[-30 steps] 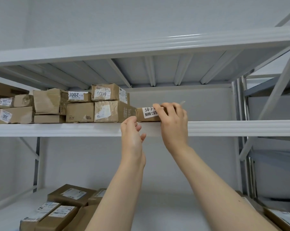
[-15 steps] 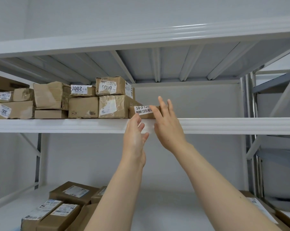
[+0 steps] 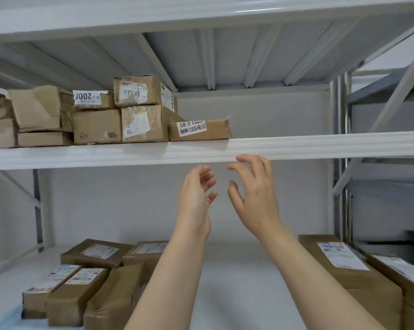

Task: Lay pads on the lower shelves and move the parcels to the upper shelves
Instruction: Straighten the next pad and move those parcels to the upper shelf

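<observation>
A flat brown parcel with a white label [image 3: 200, 130] lies on the upper shelf [image 3: 296, 145], against the right side of a stack of cardboard parcels [image 3: 139, 110]. My left hand [image 3: 196, 198] and my right hand [image 3: 253, 196] hang just below the shelf's front edge, both empty with fingers spread, palms facing each other. More parcels [image 3: 82, 277] lie on the lower shelf [image 3: 237, 282] at the left, and larger ones [image 3: 344, 267] at the right. I see no pad for certain; a blue patch shows at the bottom left corner.
The upper shelf to the right of the labelled parcel holds nothing. A white shelf deck [image 3: 225, 44] with ribs runs overhead. Steel uprights [image 3: 341, 163] and diagonal braces of another rack stand at the right. A white wall closes the back.
My right hand let go of the labelled parcel, which now rests on the upper shelf. Both hands dropped below the shelf edge and opened. The view tilted down and drew closer.
</observation>
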